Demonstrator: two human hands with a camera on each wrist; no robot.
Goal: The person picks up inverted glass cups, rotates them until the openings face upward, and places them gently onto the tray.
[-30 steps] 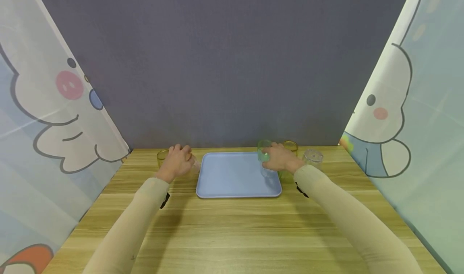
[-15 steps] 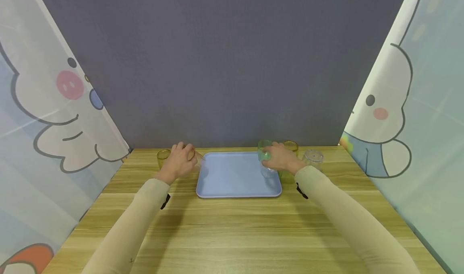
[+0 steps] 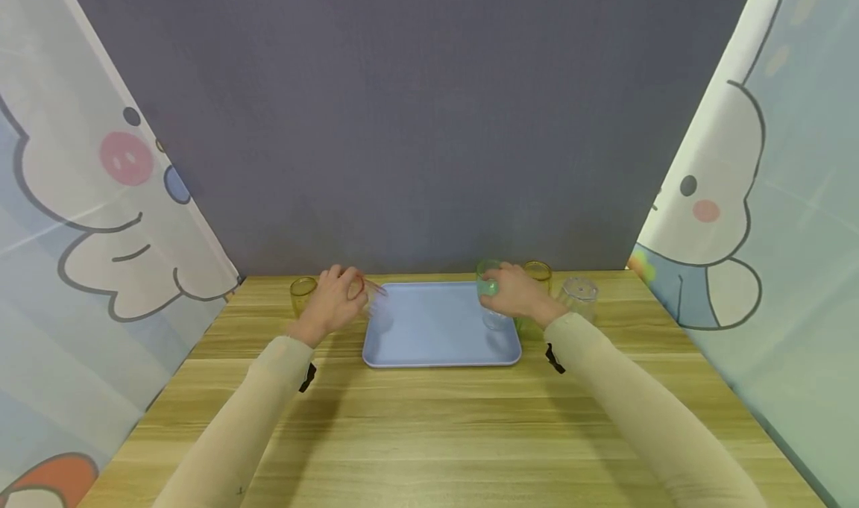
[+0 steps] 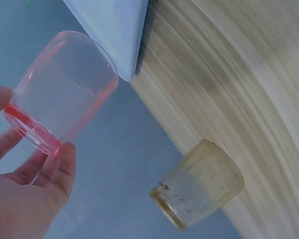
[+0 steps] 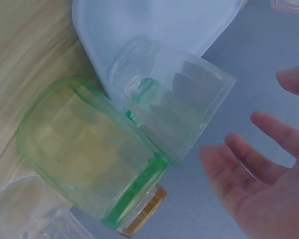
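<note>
My left hand (image 3: 333,299) grips a pink cup (image 4: 65,87) by its thick base, thumb and fingers curled round it; the cup is over the left end of a pale blue tray (image 3: 436,336), its rim towards the tray, though I cannot tell whether they touch. My right hand (image 3: 517,293) has its fingers loosely spread just beside a clear cup (image 5: 194,94), tinged with green, at the tray's right end; I cannot tell whether a fingertip touches it. Left of my left hand, an amber cup (image 4: 199,184) stands upside down on the wooden table (image 3: 436,433). Below my right hand is a green cup (image 5: 84,149), with a second amber cup (image 3: 538,271) behind it and a second clear cup (image 3: 579,292) farther right, upside down. Beyond rises a dark grey panel (image 3: 429,120), flanked by curtains (image 3: 805,232) printed with cartoon animals.
</note>
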